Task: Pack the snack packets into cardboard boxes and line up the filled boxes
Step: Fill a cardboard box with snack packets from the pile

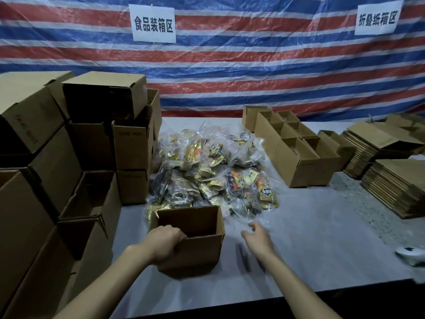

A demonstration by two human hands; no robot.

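The left hand (164, 244) hides its fingertips in the box (197, 252), the right hand (258, 238) is blurred, and the edge crops a white object (411, 255).

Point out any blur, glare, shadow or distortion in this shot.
Head view: dim overall, with the stacked boxes on the left deep in shadow; the right hand is motion-blurred, the left hand gripping the open box sharper; soft glare on the bagged snack packets; the wide-angle lens bows the striped tarp.
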